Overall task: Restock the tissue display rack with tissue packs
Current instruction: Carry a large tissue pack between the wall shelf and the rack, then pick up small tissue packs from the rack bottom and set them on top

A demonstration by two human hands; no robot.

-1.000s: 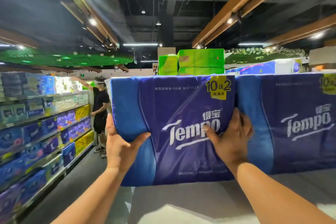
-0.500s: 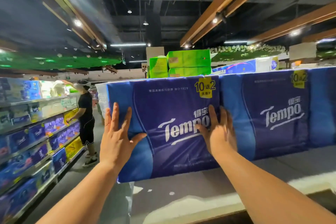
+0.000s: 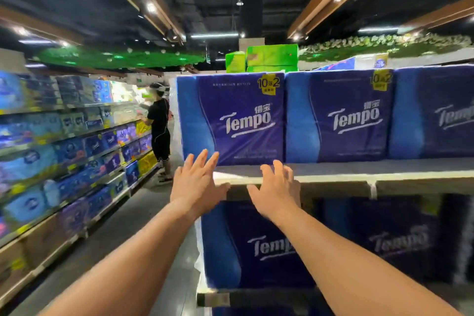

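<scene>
On the upper shelf (image 3: 359, 170) a blue pack (image 3: 230, 118) stands at the left end, just beside a second pack (image 3: 338, 115). Left hand (image 3: 196, 186) and right hand (image 3: 275, 190) hover before the shelf edge, fingers spread and released, holding nothing. More packs (image 3: 256, 244) sit below. Across the aisle, a person (image 3: 160, 128) faces the wall shelves (image 3: 77, 141).

Retail store, supermarket aisle, paper goods section. Evidence: long wall shelving (image 3: 77, 141) on left packed with packaged tissue products, yellow price tags on shelf edges. Display rack (image 3: 333, 174) on right, two tiers of identical blue Tempo tissue packs (image 3: 230, 118) with yellow promo stickers. Green boxes (image 3: 272, 58) stacked beyond. Second person (image 3: 160, 131) at shelving down aisle. Exposed dark ceiling, wood beams, spotlights.
</scene>
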